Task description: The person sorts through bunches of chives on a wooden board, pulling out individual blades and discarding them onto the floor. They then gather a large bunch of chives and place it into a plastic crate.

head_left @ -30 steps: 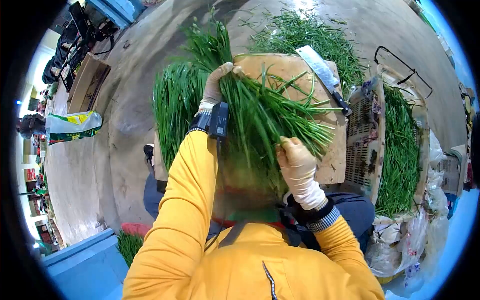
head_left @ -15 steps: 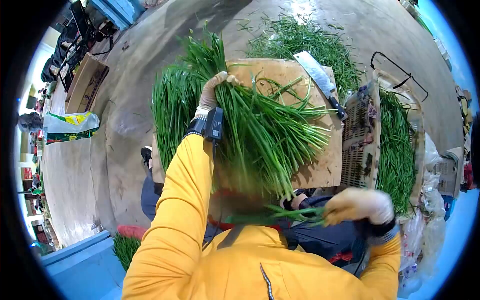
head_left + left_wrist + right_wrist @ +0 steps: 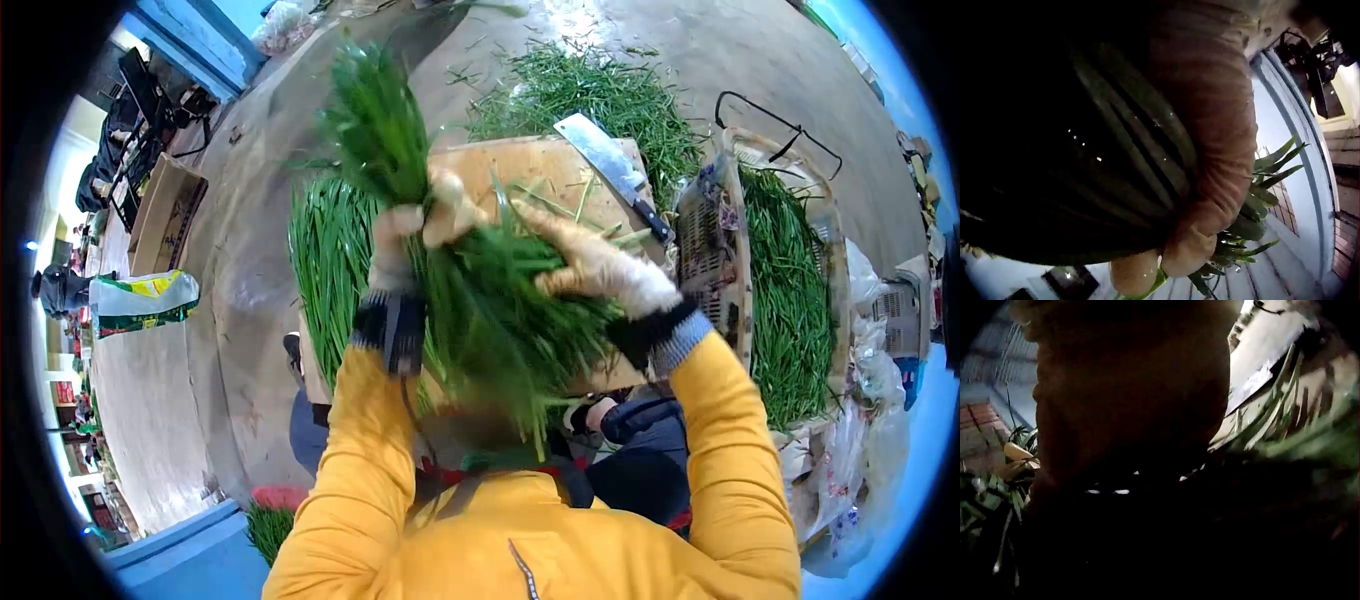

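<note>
In the head view the gloved left hand [image 3: 415,225] grips a thick bundle of long green stalks [image 3: 510,320], its leafy tops [image 3: 375,120] sticking up beyond the fist. The left wrist view shows the fingers [image 3: 1216,156] curled round the stalks. Against the bundle's right side lies the gloved right hand [image 3: 600,262], its fingers extended over the leaves. Another heap of green stalks [image 3: 330,270] lies on the left of the wooden board [image 3: 480,158]. The right wrist view is mostly dark around the hand [image 3: 1129,394].
A cleaver [image 3: 610,165] lies on the board's upper right, with a few loose stalks beside it. Scattered greens [image 3: 590,95] cover the floor behind. To the right stands a plastic crate [image 3: 740,240] with cut greens [image 3: 790,300]; a cardboard box [image 3: 165,215] stands at left.
The right hand, lower right with a few stalks half a second ago, is now up against the bundle. The left hand and bundle have turned, with the leafy tops swung left.
</note>
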Motion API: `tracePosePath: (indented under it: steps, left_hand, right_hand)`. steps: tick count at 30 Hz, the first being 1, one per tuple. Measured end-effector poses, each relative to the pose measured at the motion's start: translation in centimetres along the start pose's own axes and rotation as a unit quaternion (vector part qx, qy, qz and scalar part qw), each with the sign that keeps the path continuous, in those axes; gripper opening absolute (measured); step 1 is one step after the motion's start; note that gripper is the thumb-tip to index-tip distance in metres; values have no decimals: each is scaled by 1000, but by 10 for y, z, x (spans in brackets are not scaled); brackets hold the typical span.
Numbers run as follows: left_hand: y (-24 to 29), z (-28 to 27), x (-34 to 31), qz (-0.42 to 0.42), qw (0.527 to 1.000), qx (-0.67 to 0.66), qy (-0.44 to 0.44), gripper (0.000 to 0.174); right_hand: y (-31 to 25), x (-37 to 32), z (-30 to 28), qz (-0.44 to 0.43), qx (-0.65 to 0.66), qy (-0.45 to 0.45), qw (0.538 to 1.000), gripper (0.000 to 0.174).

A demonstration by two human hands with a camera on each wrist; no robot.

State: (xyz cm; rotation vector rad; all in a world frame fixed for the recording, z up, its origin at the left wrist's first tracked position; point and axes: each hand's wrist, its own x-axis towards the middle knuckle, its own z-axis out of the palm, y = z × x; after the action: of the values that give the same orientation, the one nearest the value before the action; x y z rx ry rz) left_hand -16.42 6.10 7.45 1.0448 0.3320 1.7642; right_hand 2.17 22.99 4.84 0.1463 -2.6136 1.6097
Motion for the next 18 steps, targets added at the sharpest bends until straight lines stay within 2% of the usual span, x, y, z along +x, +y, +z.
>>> tracePosePath:
  steps: [2,3,4,6,7,8,10,12,13,14,15,16,17,18]
  left_hand:
    - [6,39,4,59,994,-32,-87,18]
    - [11,42,11,43,973,-50,-223,17]
    - [20,44,18,25,931,-67,-358,16]
    - [53,68,27,-44,926,2,-376,13]
    - [63,77,20,-47,936,37,-348,14]
    - [71,82,20,-51,937,50,-343,13]
    - [72,83,18,-57,949,28,-310,14]
    - [67,85,16,-55,953,19,-296,13]
    - [65,85,17,-51,960,10,-275,13]
    - [64,84,20,-52,957,14,-284,13]
    - [62,83,22,-47,950,9,-308,13]
    - [62,84,22,-41,944,4,-328,14]
    - [62,90,19,-44,953,-6,-300,14]
    - [62,91,22,-47,954,-2,-298,14]
  right_hand:
    - [-30,-9,9,-122,-90,37,988,102]
    - [-64,-14,2,-108,-117,28,987,95]
    - [-81,-19,-10,-101,-116,35,987,95]
    - [-97,-24,-37,-87,-83,-112,986,91]
    - [-86,-29,-51,-136,-87,-36,986,72]
    - [-76,-25,-60,-170,-22,50,984,60]
    - [-73,-16,-89,0,-56,123,991,55]
    - [-11,23,-76,-16,-119,142,983,49]
    - [11,30,-64,-113,21,123,986,49]
    - [30,39,-50,-208,160,96,960,50]
    - [44,61,-27,-72,-1,83,994,50]
    - [57,79,-6,68,-158,65,983,51]
    - [72,69,-4,102,-223,67,967,50]
    - [65,59,-7,98,-219,67,969,50]
